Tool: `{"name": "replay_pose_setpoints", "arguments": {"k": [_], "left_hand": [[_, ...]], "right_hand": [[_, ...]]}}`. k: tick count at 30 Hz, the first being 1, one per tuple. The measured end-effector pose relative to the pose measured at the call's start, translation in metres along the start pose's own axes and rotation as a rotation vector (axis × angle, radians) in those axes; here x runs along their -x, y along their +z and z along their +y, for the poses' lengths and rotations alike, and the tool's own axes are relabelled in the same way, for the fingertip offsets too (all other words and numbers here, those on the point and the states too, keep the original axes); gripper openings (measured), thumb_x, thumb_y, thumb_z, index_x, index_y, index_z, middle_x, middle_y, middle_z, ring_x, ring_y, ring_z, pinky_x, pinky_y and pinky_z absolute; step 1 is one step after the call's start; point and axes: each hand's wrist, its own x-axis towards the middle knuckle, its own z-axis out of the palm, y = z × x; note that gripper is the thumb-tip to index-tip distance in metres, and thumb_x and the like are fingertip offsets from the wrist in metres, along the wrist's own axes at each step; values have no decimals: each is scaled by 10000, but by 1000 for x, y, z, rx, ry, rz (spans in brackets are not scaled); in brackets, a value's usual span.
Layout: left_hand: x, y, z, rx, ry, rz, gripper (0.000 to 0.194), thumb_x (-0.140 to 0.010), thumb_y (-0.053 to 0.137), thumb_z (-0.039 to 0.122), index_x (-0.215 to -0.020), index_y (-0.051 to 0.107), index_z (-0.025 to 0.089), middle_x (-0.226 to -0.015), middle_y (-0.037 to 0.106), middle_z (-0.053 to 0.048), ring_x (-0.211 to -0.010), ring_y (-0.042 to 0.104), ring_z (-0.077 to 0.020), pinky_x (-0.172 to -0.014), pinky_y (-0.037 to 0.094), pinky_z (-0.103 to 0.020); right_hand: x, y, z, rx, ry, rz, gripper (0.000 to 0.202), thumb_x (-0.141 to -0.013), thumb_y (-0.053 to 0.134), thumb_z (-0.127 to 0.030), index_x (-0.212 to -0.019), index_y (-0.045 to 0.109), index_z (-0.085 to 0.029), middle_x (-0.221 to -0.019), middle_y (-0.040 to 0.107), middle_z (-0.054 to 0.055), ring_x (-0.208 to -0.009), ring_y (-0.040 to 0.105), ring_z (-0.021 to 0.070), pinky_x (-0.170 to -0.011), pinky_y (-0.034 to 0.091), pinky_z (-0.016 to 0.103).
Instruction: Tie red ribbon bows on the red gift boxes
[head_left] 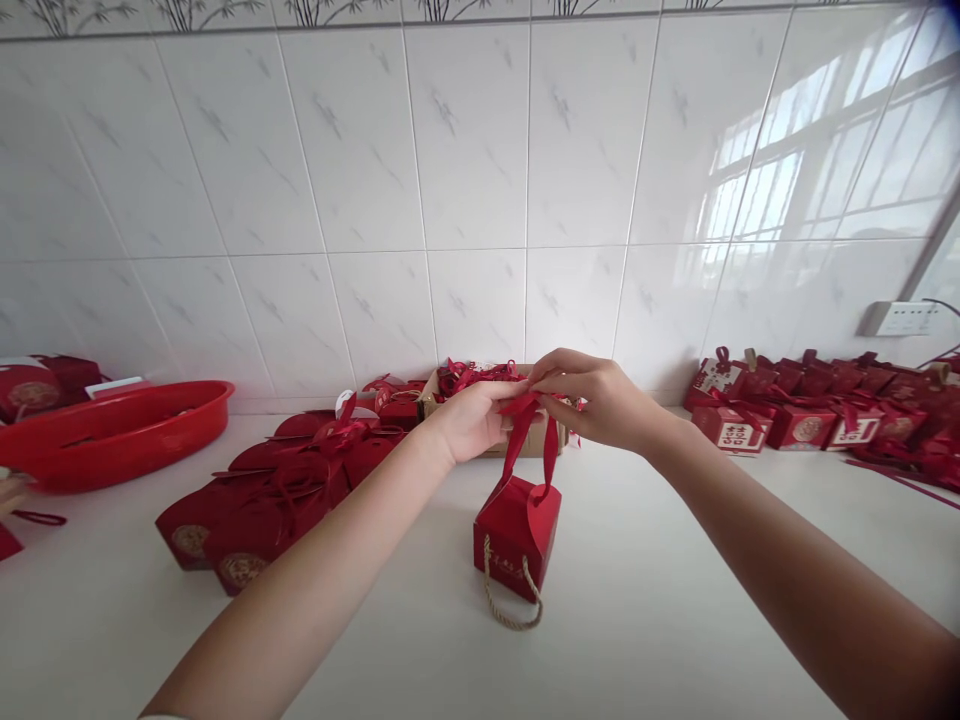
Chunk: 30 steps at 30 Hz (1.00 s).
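Observation:
A small red gift box point(513, 535) with a twisted rope handle point(504, 617) is in front of me on the white table, gold lettering on its near side. A red ribbon point(550, 450) rises from its top in two strands. Both hands meet above the box at the ribbon's upper part. My left hand point(478, 418) is closed on the ribbon from the left. From the right, my right hand point(592, 395) pinches the same ribbon, its fingers touching near my left fingertips. Part of the ribbon is hidden behind the fingers.
Several red boxes point(247, 540) stand at the left, near a red plastic basin point(150, 445). A cardboard box point(431, 390) holding red ribbons sits by the tiled wall point(480, 180). Rows of red boxes point(806, 425) stand at the right. Part of another person's hand point(10, 493) shows at the left edge.

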Motion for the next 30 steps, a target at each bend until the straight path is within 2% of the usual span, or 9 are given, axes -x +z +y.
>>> {"name": "replay_pose_setpoints", "arguments": {"k": [5,10,13,16,19,24,30], "left_hand": [[2,-4,-1,-9,23,-11,82,-792,624,211,-822,700,215,-798,691,-18,-767,649,-156,-727,500,-290],[1,-12,-4,-154,90,45,152,-693,723,174,-844,717,187,-802,688,-16,-755,623,-125,-715,469,-255],[0,-13,-7,-344,226,116,200,-647,765,190,-838,707,169,-812,680,-16,-774,614,-121,-758,475,-265],[-2,-9,-10,-550,369,208,193,-613,776,182,-774,676,144,-745,661,-10,-677,610,-124,-672,498,-270],[-4,-7,-14,-594,412,247,175,-651,731,172,-797,639,147,-712,652,0,-592,610,-121,-580,508,-261],[-5,-9,-18,-562,450,271,155,-700,656,137,-853,635,144,-848,691,-45,-799,657,-158,-726,545,-286],[6,-17,-13,-566,485,211,215,-725,575,103,-930,636,126,-994,697,-92,-985,643,-187,-890,516,-328]], "right_hand": [[6,7,5,-18,11,57,245,-876,474,-195,-929,712,-217,-1019,612,100,-832,621,200,-673,535,340],[3,9,3,-188,234,119,222,-868,510,-211,-917,724,-241,-928,666,62,-809,630,191,-682,533,327],[2,9,2,-255,306,104,207,-848,533,-193,-900,730,-226,-935,669,59,-824,638,187,-701,544,316],[2,9,3,-226,234,78,189,-822,561,-168,-885,732,-220,-928,664,55,-785,642,170,-682,552,303],[4,12,5,-152,87,56,215,-815,552,-125,-897,727,-219,-942,660,63,-809,644,172,-693,558,306],[10,19,8,-41,-46,70,241,-832,524,-93,-929,709,-213,-975,649,77,-871,638,187,-717,567,322],[15,26,12,-53,-75,141,224,-867,510,-108,-965,693,-194,-1005,624,88,-920,625,179,-772,570,320]]}}
